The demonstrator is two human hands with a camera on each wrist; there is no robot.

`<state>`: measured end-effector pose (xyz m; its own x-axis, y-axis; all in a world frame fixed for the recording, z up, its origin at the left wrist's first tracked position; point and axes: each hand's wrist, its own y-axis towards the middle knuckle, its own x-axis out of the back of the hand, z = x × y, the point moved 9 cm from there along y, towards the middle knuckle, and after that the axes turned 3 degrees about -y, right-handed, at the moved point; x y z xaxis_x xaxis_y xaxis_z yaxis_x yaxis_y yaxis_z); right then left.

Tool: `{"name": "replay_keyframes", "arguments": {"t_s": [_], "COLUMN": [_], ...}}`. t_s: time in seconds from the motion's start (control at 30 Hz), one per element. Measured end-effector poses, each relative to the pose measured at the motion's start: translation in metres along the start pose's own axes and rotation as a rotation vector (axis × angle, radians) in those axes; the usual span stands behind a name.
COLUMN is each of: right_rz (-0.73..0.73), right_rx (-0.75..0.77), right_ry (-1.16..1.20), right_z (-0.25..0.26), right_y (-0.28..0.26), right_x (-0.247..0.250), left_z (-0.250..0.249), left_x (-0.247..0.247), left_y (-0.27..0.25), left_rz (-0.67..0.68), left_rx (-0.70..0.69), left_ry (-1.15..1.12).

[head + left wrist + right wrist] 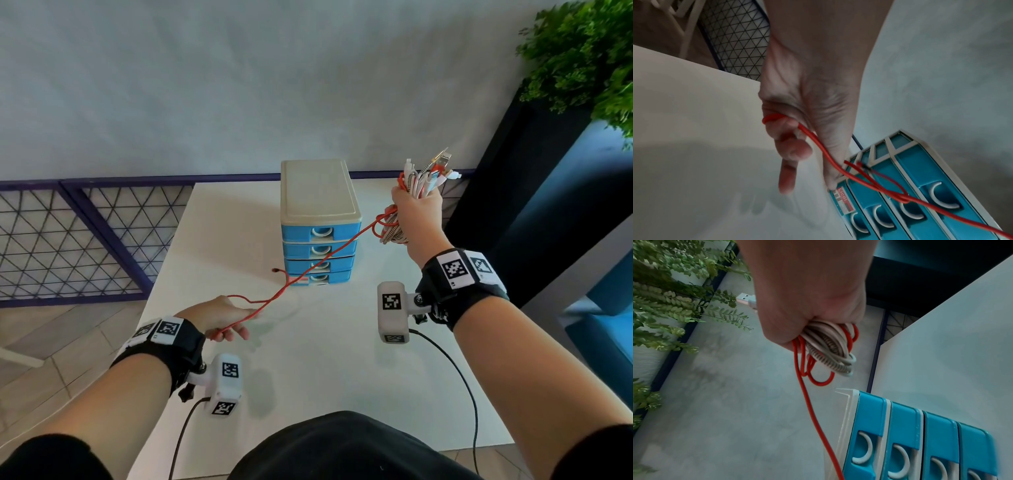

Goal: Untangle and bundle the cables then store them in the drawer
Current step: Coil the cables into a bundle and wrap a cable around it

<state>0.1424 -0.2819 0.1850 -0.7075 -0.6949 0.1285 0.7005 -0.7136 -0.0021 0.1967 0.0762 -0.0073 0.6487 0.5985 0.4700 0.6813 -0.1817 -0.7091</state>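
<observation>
Right hand (416,209) is fisted round a bunch of cables (419,181), white, springy and red ones, held up in the air just right of the drawer unit (320,222); plug ends stick out the top of the fist, loops hang below it. One red cable (329,258) runs out of the bunch, down across the front of the drawer unit to the left hand (222,320), which is low, left of and nearer than the unit. Left hand has its lower fingers curled round the red cable, index finger straight out. The red cable crosses itself in a loose loop partway along, and its free end lies on the table (308,359) just left of the unit's base.

Progress, as a judgement: most cables look gathered in the right fist, only the red one is strung out and likely needs that loop worked out. Bundle not tied or wrapped. All four drawers are closed, nothing stored. Left: free the red cable, coil it in, open a drawer, put the bundle inside.
</observation>
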Motion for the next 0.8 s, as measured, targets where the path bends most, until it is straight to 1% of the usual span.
{"name": "replay_keyframes", "arguments": {"t_s": [0.1,0.2,0.3,0.37,0.43,0.47,0.5,0.57,0.63,0.67,0.73,0.77,0.8], "right_rz": [-0.003,0.007,0.057,0.116,0.174,0.199,0.223,0.268,0.334,0.373,0.433,0.449,0.452], "right_rx": [-0.004,-0.008,-0.039,-0.054,-0.032,-0.019,-0.012,0.003,0.041,0.061,0.093,0.101,0.099], "right_ry": [0.010,-0.002,0.039,0.046,0.041,0.045,0.051,0.057,0.041,0.035,0.043,0.063,0.090], "right_z": [0.001,0.003,0.001,-0.001,0.001,0.002,0.003,0.004,0.007,0.009,0.010,0.011,0.011], "right_y": [0.000,0.000,-0.003,-0.009,-0.017,-0.020,-0.023,-0.028,-0.033,-0.036,-0.039,-0.039,-0.039], "right_x": [0.002,0.002,-0.005,-0.015,-0.027,-0.033,-0.039,-0.049,-0.058,-0.062,-0.070,-0.071,-0.071], "left_z": [0.007,0.005,-0.001,-0.016,-0.047,-0.066,-0.085,-0.118,-0.147,-0.160,-0.179,-0.184,-0.186], "left_x": [0.002,0.006,0.010,0.012,0.009,0.006,0.000,-0.015,-0.026,-0.029,-0.031,-0.034,-0.039], "left_y": [0.002,0.006,0.012,0.011,0.003,-0.005,-0.015,-0.040,-0.069,-0.083,-0.099,-0.102,-0.103], "left_rz": [-0.019,-0.079,-0.144,-0.190,-0.225,-0.237,-0.229,-0.156,-0.108,-0.106,-0.096,-0.040,0.074], "left_rx": [0.044,-0.022,-0.108,-0.207,-0.383,-0.497,-0.602,-0.776,-0.909,-0.950,-0.951,-0.913,-0.853], "left_ry": [-0.055,-0.126,-0.127,-0.133,-0.092,-0.054,-0.018,-0.041,-0.113,-0.143,-0.184,-0.232,-0.307]}}
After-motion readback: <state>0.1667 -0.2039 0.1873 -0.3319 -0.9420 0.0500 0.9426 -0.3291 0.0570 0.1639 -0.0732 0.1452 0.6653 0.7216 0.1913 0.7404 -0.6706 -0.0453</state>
